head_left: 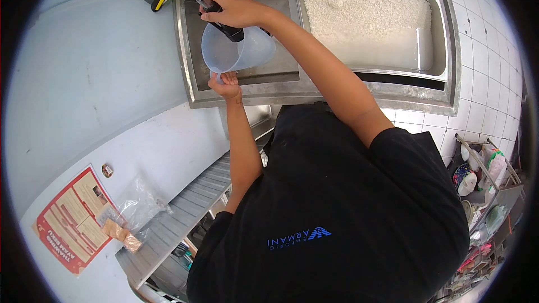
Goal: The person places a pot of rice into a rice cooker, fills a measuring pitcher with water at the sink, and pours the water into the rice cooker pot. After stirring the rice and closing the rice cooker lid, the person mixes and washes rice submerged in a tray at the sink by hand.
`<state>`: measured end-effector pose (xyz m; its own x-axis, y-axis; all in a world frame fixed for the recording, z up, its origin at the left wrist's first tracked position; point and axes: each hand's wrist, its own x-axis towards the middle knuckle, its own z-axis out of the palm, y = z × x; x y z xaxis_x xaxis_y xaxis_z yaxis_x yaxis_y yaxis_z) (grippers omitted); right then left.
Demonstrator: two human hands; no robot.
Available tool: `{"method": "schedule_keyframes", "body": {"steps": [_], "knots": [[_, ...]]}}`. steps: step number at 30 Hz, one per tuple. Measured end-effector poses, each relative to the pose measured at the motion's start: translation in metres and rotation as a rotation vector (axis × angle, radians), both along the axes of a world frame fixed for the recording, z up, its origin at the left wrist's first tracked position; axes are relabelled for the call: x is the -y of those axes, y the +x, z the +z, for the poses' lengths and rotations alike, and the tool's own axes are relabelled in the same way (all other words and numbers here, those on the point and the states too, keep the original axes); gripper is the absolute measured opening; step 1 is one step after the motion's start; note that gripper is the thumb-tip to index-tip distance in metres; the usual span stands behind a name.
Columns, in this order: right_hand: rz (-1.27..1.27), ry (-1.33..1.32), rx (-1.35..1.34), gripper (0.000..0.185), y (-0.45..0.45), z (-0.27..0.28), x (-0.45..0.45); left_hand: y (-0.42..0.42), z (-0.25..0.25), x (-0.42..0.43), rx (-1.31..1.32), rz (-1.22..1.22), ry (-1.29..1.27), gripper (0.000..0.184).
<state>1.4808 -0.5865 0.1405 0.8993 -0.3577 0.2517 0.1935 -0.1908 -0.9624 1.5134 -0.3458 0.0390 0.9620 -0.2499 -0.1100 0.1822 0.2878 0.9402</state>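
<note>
Steel sink (275, 91) beneath the jug (254, 50) stands beside a pale wall (112, 56).

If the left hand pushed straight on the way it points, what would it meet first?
Most likely the translucent jug, which the left hand seems to hold; the black nozzle lies beyond in the picture, though depth is unclear.

The translucent pale-blue plastic pitcher (259, 47) looks smooth, softly sheened. The long grey metal sink (415, 98) has a dull, scuffed rim; the bright rectangular metal pan (438, 33) is smoother, its small white grains (365, 11) rough-textured. The slim black spray handle (232, 32), partly covered, seems glossy plastic. The black cloth T-shirt (359, 191) is matt.
</note>
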Motion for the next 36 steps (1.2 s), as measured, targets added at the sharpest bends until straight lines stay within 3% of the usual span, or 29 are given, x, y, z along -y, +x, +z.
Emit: {"method": "schedule_keyframes", "body": {"steps": [6, 13, 21, 36], "knots": [[-0.001, -0.002, -0.013, 0.032, -0.001, 0.001, 0.0, 0.002, 0.001, -0.003, 0.037, -0.097, 0.002, 0.043], [0.0, 0.009, -0.002, 0.033, 0.001, -0.003, 0.0, -0.001, 0.002, 0.001, -0.035, 0.014, -0.017, 0.043], [0.012, 0.061, 0.003, 0.032, -0.002, -0.003, -0.001, -0.001, 0.003, -0.003, 0.066, -0.112, 0.008, 0.042], [-0.023, 0.108, 0.045, 0.035, -0.01, 0.002, -0.006, -0.004, 0.005, -0.004, 0.047, -0.064, 0.054, 0.042]]}}
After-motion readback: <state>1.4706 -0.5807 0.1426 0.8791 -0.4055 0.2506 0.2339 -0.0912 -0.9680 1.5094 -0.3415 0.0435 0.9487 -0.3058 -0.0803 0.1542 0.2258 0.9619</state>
